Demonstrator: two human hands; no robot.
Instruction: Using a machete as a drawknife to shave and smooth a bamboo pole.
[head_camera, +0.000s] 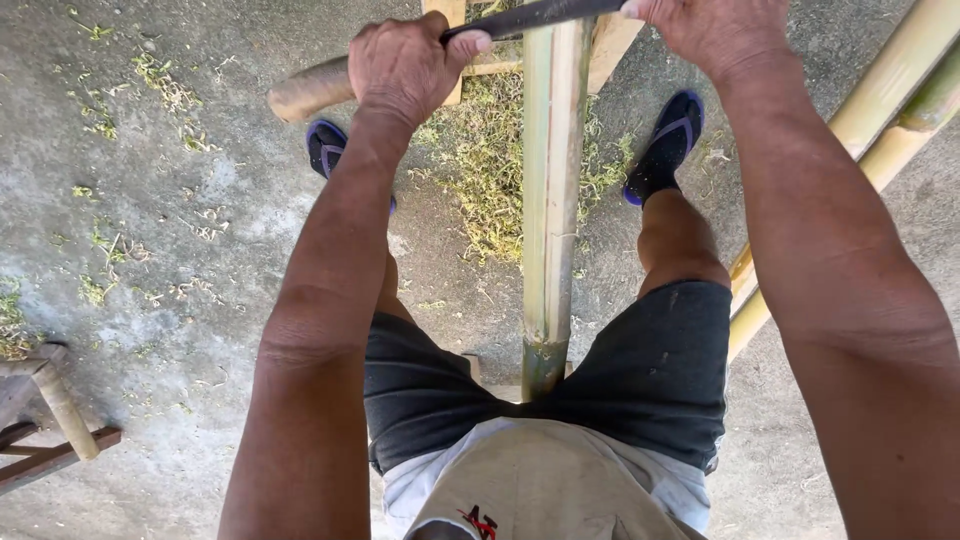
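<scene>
A long bamboo pole (548, 200) runs from between my knees away to a wooden block at the top. A dark knife blade (535, 17) lies across the pole's far part. My left hand (405, 62) grips the knife's wooden handle (305, 90). My right hand (715, 30) presses on the blade's other end, partly cut off by the frame's top edge. The pole's scraped face is pale; its near end is green.
Green bamboo shavings (480, 160) lie piled on the concrete floor under the pole and scattered at left. More bamboo poles (890, 100) lean at the right. A wooden stool frame (50, 420) stands at lower left. My feet wear dark sandals (665, 145).
</scene>
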